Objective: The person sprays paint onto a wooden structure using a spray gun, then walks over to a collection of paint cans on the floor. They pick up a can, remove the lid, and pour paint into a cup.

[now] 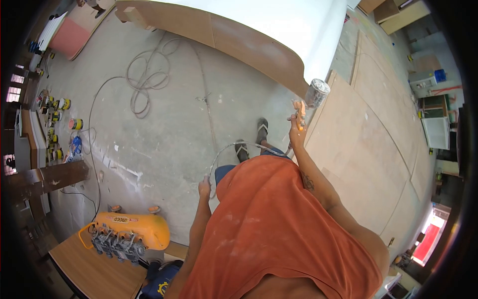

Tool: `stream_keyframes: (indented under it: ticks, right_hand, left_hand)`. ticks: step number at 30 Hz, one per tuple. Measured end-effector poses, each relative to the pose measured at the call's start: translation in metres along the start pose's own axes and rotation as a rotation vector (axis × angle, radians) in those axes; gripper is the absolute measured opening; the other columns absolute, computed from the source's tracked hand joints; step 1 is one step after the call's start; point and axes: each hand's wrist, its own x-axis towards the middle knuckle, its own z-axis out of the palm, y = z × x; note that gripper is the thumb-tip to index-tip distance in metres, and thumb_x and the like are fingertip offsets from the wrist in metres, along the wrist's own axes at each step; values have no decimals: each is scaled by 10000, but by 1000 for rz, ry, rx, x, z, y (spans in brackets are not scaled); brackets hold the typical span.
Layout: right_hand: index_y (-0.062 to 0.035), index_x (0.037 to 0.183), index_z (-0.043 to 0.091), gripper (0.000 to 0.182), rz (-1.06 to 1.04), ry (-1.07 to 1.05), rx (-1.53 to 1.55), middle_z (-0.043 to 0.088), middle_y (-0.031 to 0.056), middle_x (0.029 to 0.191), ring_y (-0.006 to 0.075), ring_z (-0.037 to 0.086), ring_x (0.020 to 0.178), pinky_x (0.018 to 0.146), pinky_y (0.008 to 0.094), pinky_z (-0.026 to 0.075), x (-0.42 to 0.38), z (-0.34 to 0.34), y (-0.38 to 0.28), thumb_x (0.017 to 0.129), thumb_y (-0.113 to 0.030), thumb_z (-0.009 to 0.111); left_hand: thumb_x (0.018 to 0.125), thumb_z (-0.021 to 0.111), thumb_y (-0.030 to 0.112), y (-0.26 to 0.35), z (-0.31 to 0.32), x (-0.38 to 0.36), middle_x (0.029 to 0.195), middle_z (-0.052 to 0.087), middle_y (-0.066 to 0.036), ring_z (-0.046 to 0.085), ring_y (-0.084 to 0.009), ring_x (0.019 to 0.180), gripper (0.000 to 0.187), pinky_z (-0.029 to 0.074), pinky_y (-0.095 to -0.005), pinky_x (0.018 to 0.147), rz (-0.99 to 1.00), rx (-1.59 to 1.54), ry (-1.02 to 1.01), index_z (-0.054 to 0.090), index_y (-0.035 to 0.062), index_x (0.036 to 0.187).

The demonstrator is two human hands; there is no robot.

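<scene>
My right hand (pixel 297 135) is closed round the handle of an orange spray gun (pixel 299 114). The gun's paint-spattered metal cup (pixel 317 92) is close to the lower corner of a large white-topped piece (pixel 279 30) with a curved brown side (pixel 224 37). My left hand (pixel 204 186) is low at my left side, closed on the air hose (pixel 225 148). From there the hose arcs across in front of my legs to the gun. Part of the left fingers' grip is too small to make out.
An orange air compressor (pixel 134 230) is behind me at the left, beside a wooden tabletop (pixel 99 261). Coiled hose (pixel 142 89) lies on the concrete floor. Large wooden sheets (pixel 358 134) extend along my right. Several paint cans (pixel 75 124) stand at the far left near a brown beam (pixel 55 179).
</scene>
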Motion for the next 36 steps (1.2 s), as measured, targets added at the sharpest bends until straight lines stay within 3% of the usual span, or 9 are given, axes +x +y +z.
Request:
stream_keyframes:
  ticks: [3, 6, 13, 15, 19, 21, 28, 34, 36]
  right_hand:
    - [-8, 861, 620, 294, -154, 57, 30, 574, 39, 730, 149, 520, 690, 635, 356, 426, -3, -5, 1, 979, -274, 657]
    - [-13, 858, 621, 292, 29, 20, -4, 565, 38, 711, 146, 513, 677, 628, 347, 422, -3, -14, 6, 979, -276, 657]
    - [-2, 857, 628, 298, 21, 48, -24, 567, 39, 709, 144, 514, 675, 633, 340, 422, -9, -19, 24, 978, -273, 654]
    - [2, 867, 649, 302, -17, 75, 10, 589, 45, 737, 145, 535, 706, 667, 341, 440, -14, -23, 28, 979, -279, 650]
    - [2, 870, 666, 307, 103, 27, 52, 607, 51, 765, 152, 555, 737, 701, 344, 456, -31, -42, 47, 981, -283, 644]
    - [-41, 886, 674, 320, 51, -5, 31, 528, 3, 703, 95, 493, 632, 562, 290, 392, -46, -51, 54, 997, -336, 621]
    - [-25, 819, 622, 350, 36, 70, 40, 548, 10, 717, 114, 507, 646, 594, 310, 414, -66, -57, 66, 989, -331, 631]
    - [2, 862, 657, 329, 92, 84, 120, 605, 38, 768, 149, 540, 728, 684, 341, 438, -91, -59, 63, 994, -297, 621]
    - [13, 999, 680, 262, 106, 0, 87, 640, 74, 796, 171, 584, 747, 716, 336, 475, -104, -58, 72, 980, -246, 646]
  left_hand:
    - [964, 470, 569, 8, -1, 7, 574, 560, -102, 557, -242, 523, 654, 435, -411, 536, -21, 45, 17, 620, 11, 658]
    - [966, 463, 571, 17, -4, 13, 572, 562, -116, 563, -255, 528, 664, 440, -421, 549, -35, 128, 22, 627, 4, 663]
    - [957, 473, 592, 15, -5, 6, 564, 553, -114, 546, -247, 523, 685, 405, -427, 534, 101, 92, 26, 624, -8, 661]
    - [968, 482, 572, 13, -4, -3, 561, 492, -24, 477, -173, 493, 592, 369, -352, 490, 16, 64, 8, 592, 85, 650]
    - [967, 486, 571, -5, 1, -23, 544, 468, -12, 455, -162, 476, 585, 349, -341, 470, -19, -17, 14, 581, 95, 639]
    - [975, 475, 596, -21, 1, -34, 549, 513, -51, 502, -191, 491, 651, 386, -379, 490, -35, -29, 8, 609, 46, 653]
    - [990, 453, 582, -36, -6, -97, 543, 475, -26, 478, -173, 489, 629, 366, -352, 493, -49, 4, 22, 582, 72, 644]
    - [1013, 485, 523, -45, -23, -113, 536, 434, 18, 412, -116, 467, 561, 328, -311, 449, 145, 3, 29, 531, 114, 633]
    - [1008, 518, 507, -58, -32, -113, 541, 420, 28, 396, -100, 469, 539, 316, -310, 449, 214, 54, 88, 525, 117, 635]
